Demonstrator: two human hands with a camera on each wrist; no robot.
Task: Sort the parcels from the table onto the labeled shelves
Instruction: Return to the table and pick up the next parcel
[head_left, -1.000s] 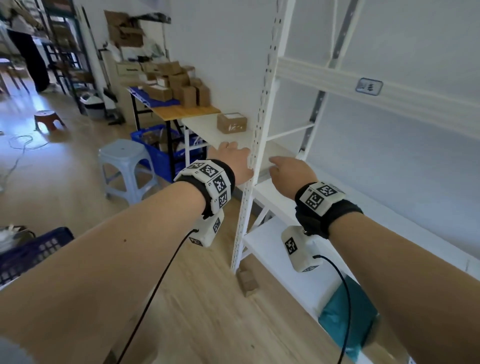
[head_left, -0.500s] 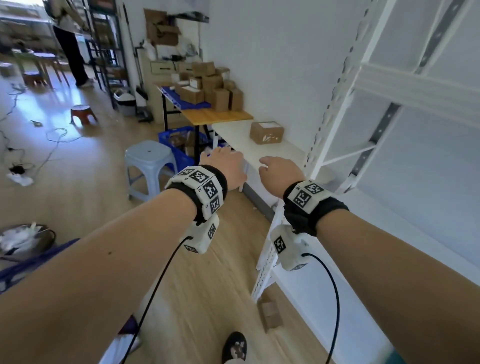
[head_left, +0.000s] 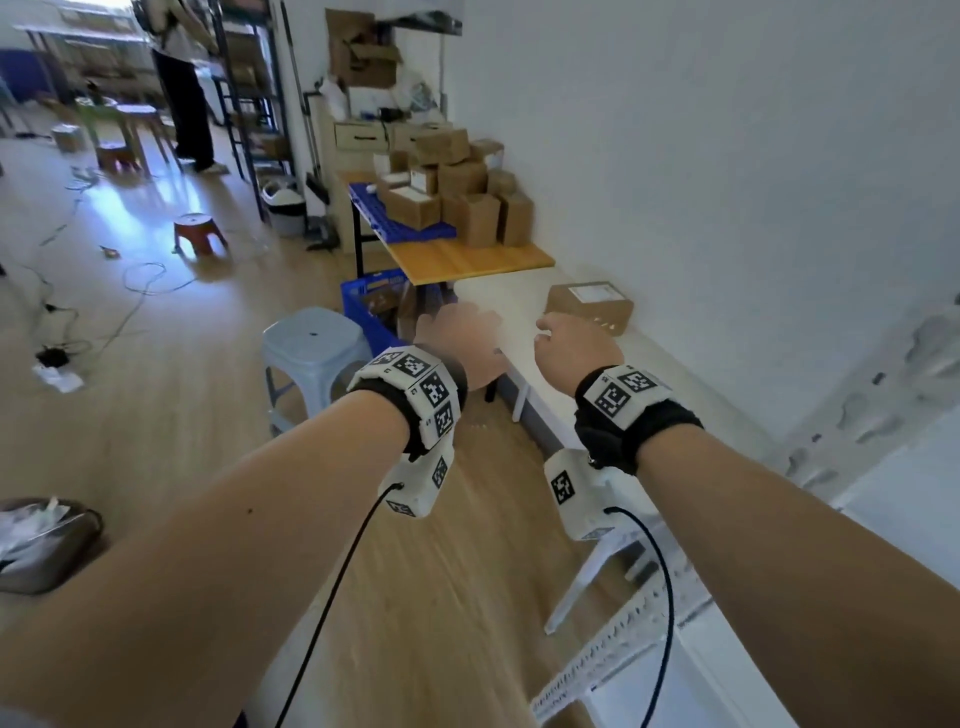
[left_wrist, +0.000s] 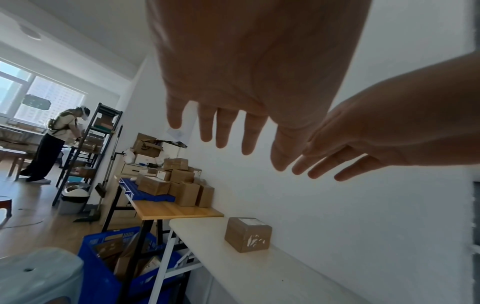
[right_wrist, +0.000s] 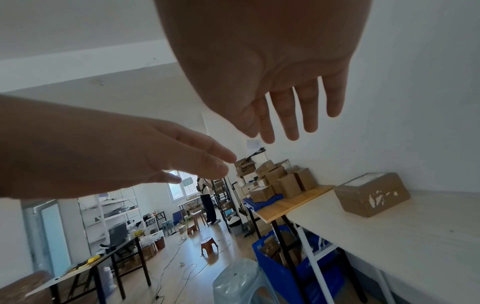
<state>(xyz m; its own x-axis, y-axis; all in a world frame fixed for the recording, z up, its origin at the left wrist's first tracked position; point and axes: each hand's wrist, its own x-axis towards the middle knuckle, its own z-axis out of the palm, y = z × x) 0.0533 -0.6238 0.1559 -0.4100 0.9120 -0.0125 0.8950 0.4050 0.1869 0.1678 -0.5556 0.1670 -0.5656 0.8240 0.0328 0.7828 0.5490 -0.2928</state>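
A brown cardboard parcel (head_left: 589, 307) (left_wrist: 248, 234) (right_wrist: 371, 193) with a white label and torn tape sits alone on the white table (head_left: 649, 384) against the wall. Both my hands hover side by side in the air short of it, palms down, holding nothing. My left hand (head_left: 462, 345) (left_wrist: 233, 127) has straight, spread fingers. My right hand (head_left: 574, 345) (right_wrist: 293, 115) is just as relaxed, nearer the parcel. The white shelf rack (head_left: 852, 415) stands at the right edge, its labels out of sight.
A wooden table (head_left: 467, 257) beyond the white one carries several cardboard boxes (head_left: 467, 192) and a blue tray. A blue crate (head_left: 371, 306) and a grey stool (head_left: 309, 345) stand on the floor at left. A person (head_left: 182, 98) stands far back.
My view has swung left from the shelf rack toward the white table. Both empty hands have moved away from the shelf and now point at the parcel.
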